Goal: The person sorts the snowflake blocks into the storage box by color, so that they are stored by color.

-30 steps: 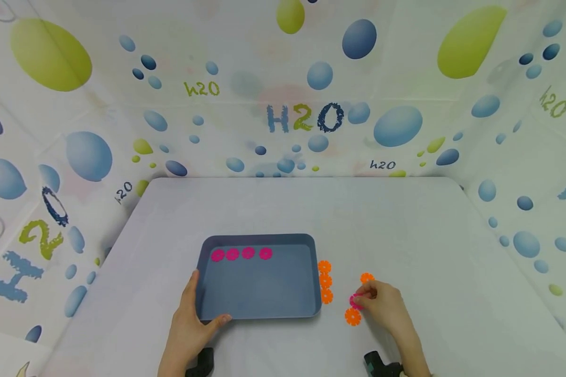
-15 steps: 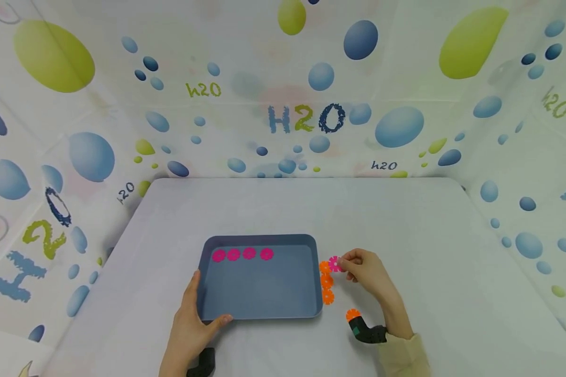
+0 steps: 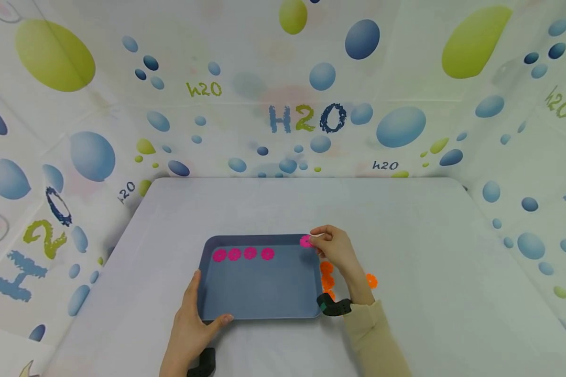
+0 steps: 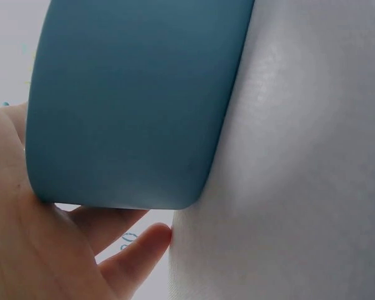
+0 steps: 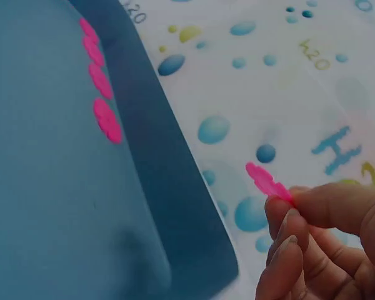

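Observation:
Over the far right corner of a blue-grey tray [image 3: 259,293], my right hand [image 3: 335,246] pinches a pink flower-shaped disc [image 3: 305,241] between thumb and forefinger. The right wrist view shows that disc [image 5: 265,181] edge-on at the fingertips, raised above the tray rim. Along the tray's back wall, several matching pink discs [image 3: 250,253] lie flat in a row from the left. My left hand [image 3: 191,319] holds the tray's near left corner, thumb at the front rim and fingers along the left side. In the left wrist view the tray's outer wall [image 4: 137,106] hides part of those fingers.
Orange flower-shaped discs [image 3: 327,268] form a column against the tray's right side, partly covered by the black wrist camera [image 3: 334,305]. Another orange disc [image 3: 371,281] lies right of my forearm. The white table [image 3: 443,251] meets a patterned cloth [image 3: 245,141] behind.
My right hand has picked up the pink disc from among the orange ones and carried it left and away from me, over the tray's far right corner. My left hand stays on the tray.

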`<state>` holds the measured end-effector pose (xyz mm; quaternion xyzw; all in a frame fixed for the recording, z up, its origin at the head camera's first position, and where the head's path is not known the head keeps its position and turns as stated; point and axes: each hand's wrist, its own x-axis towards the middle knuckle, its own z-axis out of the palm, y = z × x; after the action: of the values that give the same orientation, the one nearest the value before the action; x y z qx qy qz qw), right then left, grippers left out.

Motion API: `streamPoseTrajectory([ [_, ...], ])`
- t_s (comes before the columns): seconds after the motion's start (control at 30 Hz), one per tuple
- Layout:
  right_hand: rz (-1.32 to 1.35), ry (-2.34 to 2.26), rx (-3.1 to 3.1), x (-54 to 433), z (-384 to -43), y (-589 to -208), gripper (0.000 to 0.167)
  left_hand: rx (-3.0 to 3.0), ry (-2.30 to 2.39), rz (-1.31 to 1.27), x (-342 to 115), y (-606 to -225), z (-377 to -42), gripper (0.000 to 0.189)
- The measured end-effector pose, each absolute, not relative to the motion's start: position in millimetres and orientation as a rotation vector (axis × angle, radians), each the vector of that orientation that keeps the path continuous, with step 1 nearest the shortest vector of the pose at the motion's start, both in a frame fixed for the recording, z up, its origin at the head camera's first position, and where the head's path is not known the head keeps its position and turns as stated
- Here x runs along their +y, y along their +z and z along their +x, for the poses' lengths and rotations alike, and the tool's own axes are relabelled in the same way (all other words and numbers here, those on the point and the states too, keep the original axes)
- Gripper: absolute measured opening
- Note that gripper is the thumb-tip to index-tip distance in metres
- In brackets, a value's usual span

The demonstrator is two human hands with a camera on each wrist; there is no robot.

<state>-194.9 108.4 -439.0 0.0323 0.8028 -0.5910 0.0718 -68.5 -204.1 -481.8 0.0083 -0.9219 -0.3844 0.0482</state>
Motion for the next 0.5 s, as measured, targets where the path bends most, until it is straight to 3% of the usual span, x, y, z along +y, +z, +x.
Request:
streamPoseTrajectory([
  [0.5,0.087,-1.617,2.692,45.9,-197.8,-450.1,0.007,-2.784,-1.146,0.017,-204.1,-482.7,-68.5,0.122],
])
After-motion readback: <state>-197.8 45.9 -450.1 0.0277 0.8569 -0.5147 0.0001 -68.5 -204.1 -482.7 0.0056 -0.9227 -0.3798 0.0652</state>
